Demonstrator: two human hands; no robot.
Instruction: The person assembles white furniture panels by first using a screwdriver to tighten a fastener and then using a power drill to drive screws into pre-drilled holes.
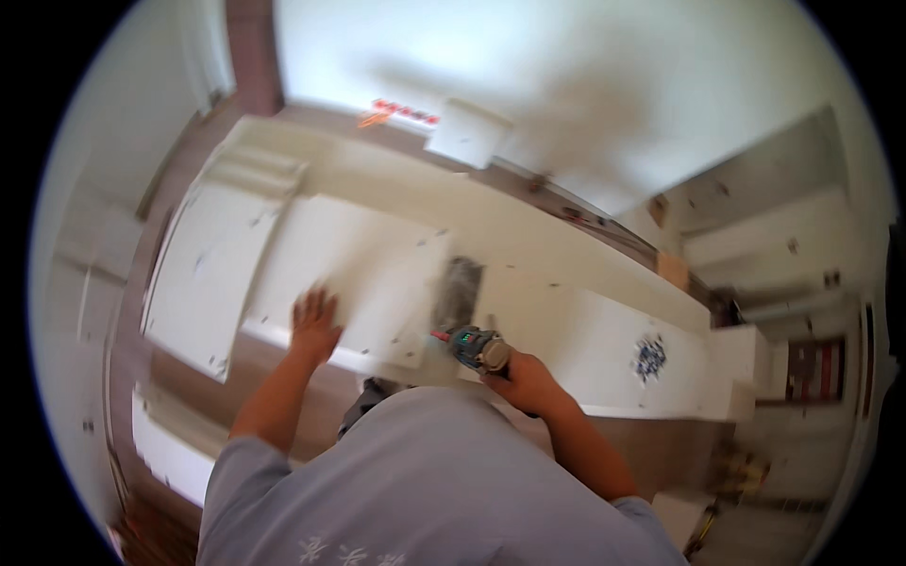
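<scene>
My left hand (315,325) lies with its fingers spread on the near edge of a white panel (363,255). Small dark fittings or holes dot that panel near its right side. My right hand (525,384) is wrapped around the handle of a cordless drill (476,348), teal and grey with a red tip pointing left. The drill's tip hovers by the panel's right edge; whether it touches cannot be made out. Just beyond the drill lies a dark grey, blurred flat piece (460,291). To its right a long white board (604,344) carries a pile of small hardware (648,358).
Another white panel (212,269) lies at the left, overlapping the stack. By the far wall are a white box-like piece (469,132) and red items in a row (406,112). Several tools lie along the wall's foot. At the right stands a white block (739,363). Wooden flooring (651,453) shows nearby.
</scene>
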